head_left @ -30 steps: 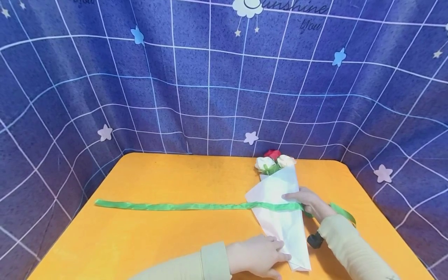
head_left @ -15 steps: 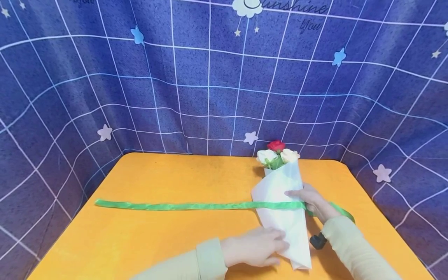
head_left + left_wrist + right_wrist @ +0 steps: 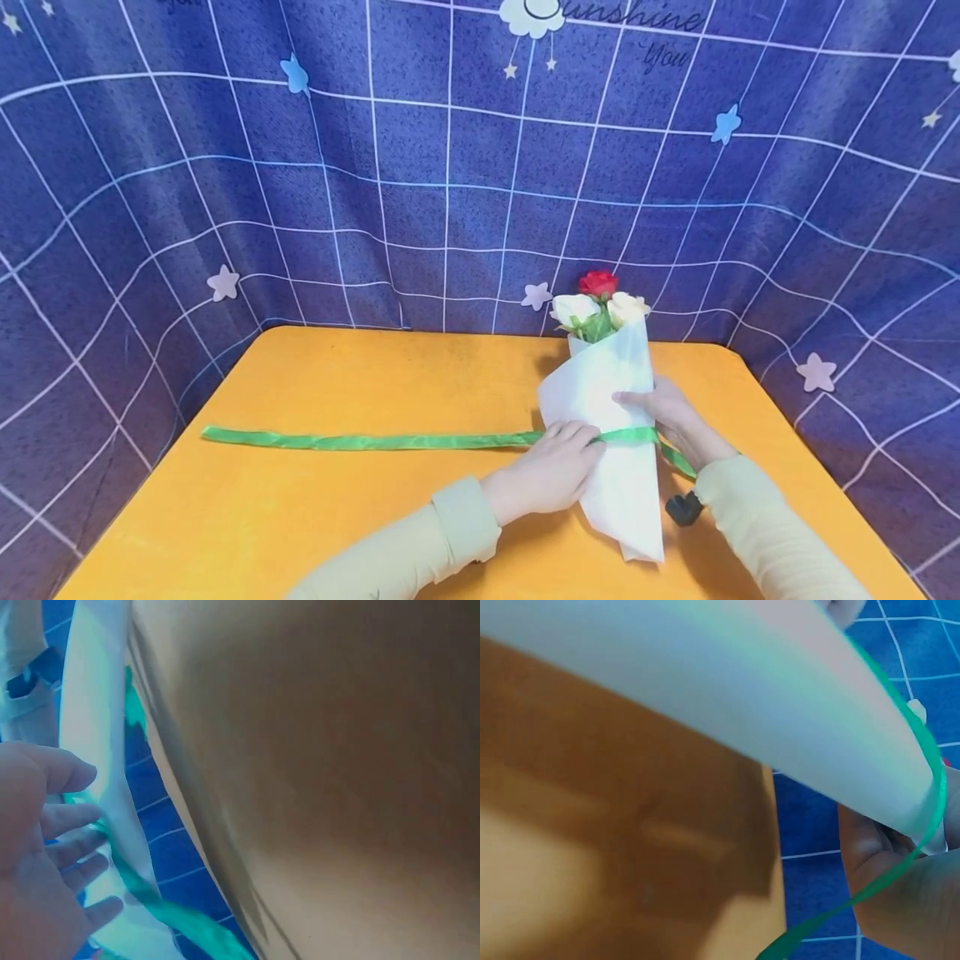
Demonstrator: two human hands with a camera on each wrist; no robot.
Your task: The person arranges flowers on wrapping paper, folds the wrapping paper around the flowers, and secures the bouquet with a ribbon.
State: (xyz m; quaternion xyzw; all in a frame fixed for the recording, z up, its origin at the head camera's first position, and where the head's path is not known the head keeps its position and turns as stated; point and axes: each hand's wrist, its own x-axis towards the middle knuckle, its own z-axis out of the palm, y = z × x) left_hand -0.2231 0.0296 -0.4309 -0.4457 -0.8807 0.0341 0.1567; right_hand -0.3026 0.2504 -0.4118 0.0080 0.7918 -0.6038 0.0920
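A bouquet [image 3: 588, 387] in white paper, with a red, a white and a cream rose [image 3: 628, 308] at its top, leans upward over the table. My right hand [image 3: 675, 414] holds its right side, thumb on the front and the other fingers mostly hidden behind. A green ribbon [image 3: 337, 442] crosses the front of the paper and runs far to the left; its other end passes by my right wrist. My left hand [image 3: 551, 471] lies over the ribbon at the bouquet's front. In the left wrist view its fingers [image 3: 79, 847] are loosely extended against the ribbon and paper.
The orange table [image 3: 337, 517] spreads out beneath, its far edge near a blue curtain [image 3: 412, 208] with white grid lines and stars. A small dark object [image 3: 684, 508] sits by my right sleeve.
My right hand has raised the bouquet's flower end off the table. My left hand has moved from the lower part of the paper up onto the ribbon.
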